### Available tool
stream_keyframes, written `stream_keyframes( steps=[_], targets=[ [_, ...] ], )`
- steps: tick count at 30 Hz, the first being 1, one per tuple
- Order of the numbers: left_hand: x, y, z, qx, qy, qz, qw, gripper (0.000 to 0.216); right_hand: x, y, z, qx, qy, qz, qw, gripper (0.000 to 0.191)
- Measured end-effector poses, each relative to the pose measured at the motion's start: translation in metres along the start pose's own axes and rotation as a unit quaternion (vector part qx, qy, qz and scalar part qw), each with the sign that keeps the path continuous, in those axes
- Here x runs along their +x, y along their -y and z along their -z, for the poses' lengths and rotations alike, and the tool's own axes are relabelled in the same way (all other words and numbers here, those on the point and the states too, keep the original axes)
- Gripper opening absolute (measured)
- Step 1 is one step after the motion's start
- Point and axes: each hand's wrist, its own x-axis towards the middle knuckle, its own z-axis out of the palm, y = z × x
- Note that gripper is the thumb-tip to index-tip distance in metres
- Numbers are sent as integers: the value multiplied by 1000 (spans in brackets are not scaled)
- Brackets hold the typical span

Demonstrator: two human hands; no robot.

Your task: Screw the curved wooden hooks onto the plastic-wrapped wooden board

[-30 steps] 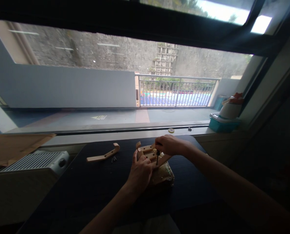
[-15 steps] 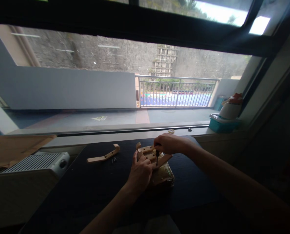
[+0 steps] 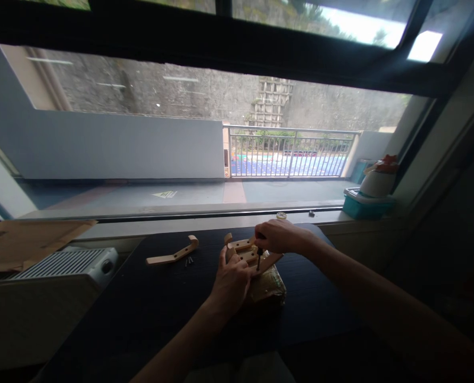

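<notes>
My right hand point(image 3: 276, 235) is closed around the handle of a screwdriver point(image 3: 259, 257). The tool stands nearly upright, its tip down on a pale wooden hook rack point(image 3: 248, 256) made of curved strips with dark holes. My left hand point(image 3: 231, 276) grips the near left side of this rack, fingers over the wood, partly hiding it. Beneath the rack lies a tape-wrapped brown block point(image 3: 272, 284). Left of my hands rests a loose wooden hook strip point(image 3: 175, 257) with its end curled up. Several small screws point(image 3: 189, 261) lie beside it.
The black table point(image 3: 149, 314) stands against the windowsill point(image 3: 237, 221). A tape roll point(image 3: 281, 216) and a small dark object point(image 3: 311, 214) sit on the sill. A teal box point(image 3: 366, 205) is at right. Cardboard point(image 3: 33, 242) covers part of a white radiator point(image 3: 77, 266) at left.
The whole view has shifted slightly. Both hands keep their places on the rack and screwdriver, and the screwdriver stays upright with its tip on the wood.
</notes>
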Motion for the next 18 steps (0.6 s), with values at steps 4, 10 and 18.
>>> stream_keyframes(
  steps=[4,10,18],
  targets=[
    [0,-1,1,9,0,-5,1000,33,-1,-1,3,29,30,51,998,23],
    [1,1,-1,19,3,-5,1000,32,4,-3,-10,40,4,14,999,27],
    [1,-1,-1,15,9,4,1000,29,3,-3,-6,19,15,-13,1000,28]
  ],
)
